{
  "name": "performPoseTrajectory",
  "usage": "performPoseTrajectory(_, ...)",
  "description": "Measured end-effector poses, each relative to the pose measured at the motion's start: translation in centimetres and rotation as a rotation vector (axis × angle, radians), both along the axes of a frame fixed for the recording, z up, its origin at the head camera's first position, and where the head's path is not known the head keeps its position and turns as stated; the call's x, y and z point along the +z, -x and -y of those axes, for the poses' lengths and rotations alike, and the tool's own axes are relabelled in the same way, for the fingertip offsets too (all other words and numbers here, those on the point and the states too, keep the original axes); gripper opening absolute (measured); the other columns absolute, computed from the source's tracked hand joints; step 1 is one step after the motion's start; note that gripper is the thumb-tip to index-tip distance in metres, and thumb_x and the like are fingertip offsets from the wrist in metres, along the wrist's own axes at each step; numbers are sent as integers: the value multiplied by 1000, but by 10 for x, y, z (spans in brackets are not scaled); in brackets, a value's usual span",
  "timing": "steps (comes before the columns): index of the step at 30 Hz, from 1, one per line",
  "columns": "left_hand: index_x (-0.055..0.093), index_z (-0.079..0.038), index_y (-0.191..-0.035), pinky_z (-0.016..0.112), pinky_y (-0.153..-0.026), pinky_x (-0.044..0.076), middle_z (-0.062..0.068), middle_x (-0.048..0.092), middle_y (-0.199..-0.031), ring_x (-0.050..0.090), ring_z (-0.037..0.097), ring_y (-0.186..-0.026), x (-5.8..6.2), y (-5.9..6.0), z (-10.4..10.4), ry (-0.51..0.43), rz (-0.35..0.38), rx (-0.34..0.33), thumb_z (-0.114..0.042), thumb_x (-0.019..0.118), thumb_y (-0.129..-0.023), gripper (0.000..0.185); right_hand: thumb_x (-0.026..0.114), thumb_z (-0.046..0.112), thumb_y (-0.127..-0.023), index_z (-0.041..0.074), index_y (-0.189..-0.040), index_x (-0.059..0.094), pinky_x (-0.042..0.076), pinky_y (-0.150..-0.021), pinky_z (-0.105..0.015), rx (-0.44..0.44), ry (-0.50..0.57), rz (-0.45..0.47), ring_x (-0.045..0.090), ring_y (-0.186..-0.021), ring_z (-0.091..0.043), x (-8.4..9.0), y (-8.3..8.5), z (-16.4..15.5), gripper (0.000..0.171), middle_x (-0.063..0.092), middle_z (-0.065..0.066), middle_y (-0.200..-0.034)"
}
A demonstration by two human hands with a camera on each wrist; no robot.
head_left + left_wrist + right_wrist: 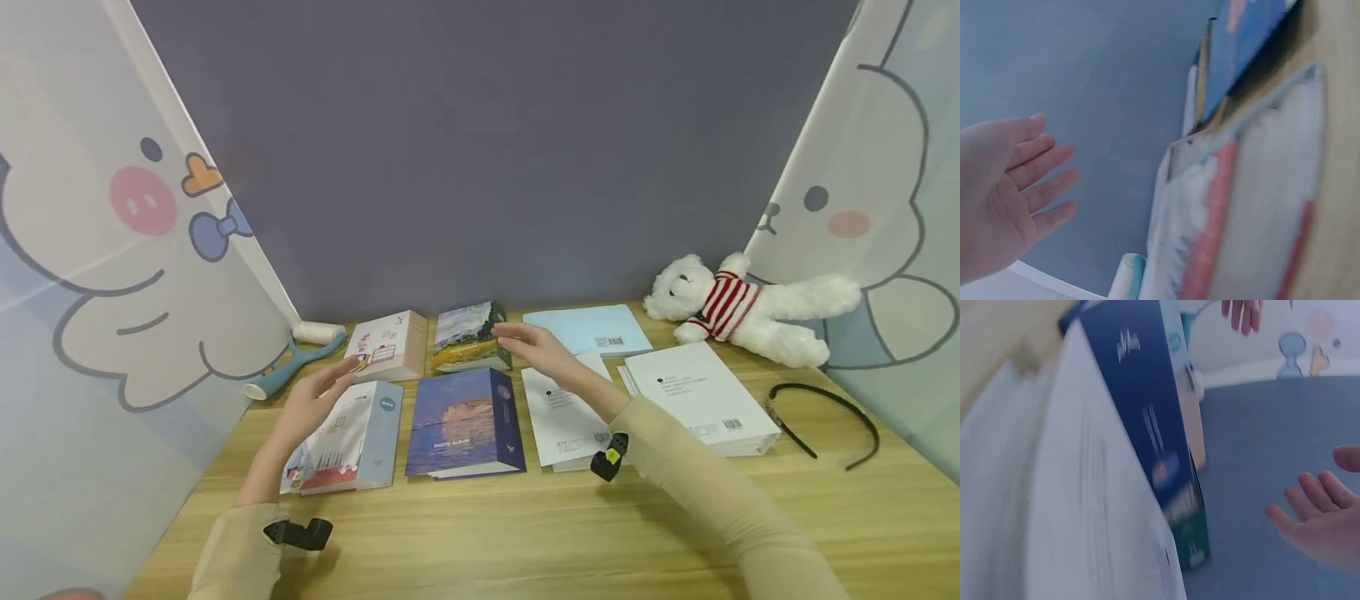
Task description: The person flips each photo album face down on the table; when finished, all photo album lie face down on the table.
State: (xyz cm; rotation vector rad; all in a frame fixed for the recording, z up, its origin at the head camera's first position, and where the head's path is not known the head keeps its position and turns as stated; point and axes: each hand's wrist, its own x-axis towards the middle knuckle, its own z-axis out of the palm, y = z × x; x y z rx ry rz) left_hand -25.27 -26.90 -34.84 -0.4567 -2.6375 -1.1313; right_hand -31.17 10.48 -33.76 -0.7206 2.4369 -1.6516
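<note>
Left hand (315,398), right hand (536,350) both spread, hovering over photo albums (465,421).

Head view: bright, even, diffuse light, seemingly from above and front. Shadows soft and short; faint ones under the sleeves on the tabletop (525,533) and under the books. No hard glare; pale side panels slightly washed out. Wide-angle distortion bends the panels outward at both edges; centre reasonably sharp, though the right hand (536,350) shows slight motion smear.

Left wrist view: dimmer, bluish cast. Left hand (1004,200) fairly clear; white book (1241,225) beside it heavily blurred, print unreadable.

Right wrist view: strong blur throughout, close white sheets (1072,506) smeared, blue book (1147,419) soft, text illegible. Fingers (1319,512) at right edge soft-edged.
</note>
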Motion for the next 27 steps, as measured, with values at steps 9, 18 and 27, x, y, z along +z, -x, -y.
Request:
performPoseTrajectory(9,41,-9,-143,62,-101,33,19,40,-144,36,45,-131,19,3,4,91,-106,63,-30,48,-99,49,51,29,-98,8,-138,47,36,-106,-51,-140,-77,-308,43,-130,-32,23,3,-87,45,47,-14,-141)
performPoseTrajectory(18,29,-8,-148,51,-117,11,17,26,-152,20,33,-143,30,17,15,403,-324,97,-33,51,-97,60,59,23,-93,3,-138,46,24,-106,-63,-299,-472,-696,30,-137,-40,47,-3,-175,51,42,-21,-143)
performPoseTrajectory(27,4,-22,-153,66,-109,-5,16,8,-157,-4,34,-145,22,27,26,623,-198,206,-53,49,-93,81,57,48,-90,15,-151,23,-4,-109,-67,-484,-810,-609,-3,-144,-39,40,-6,-249,77,19,-20,-154)
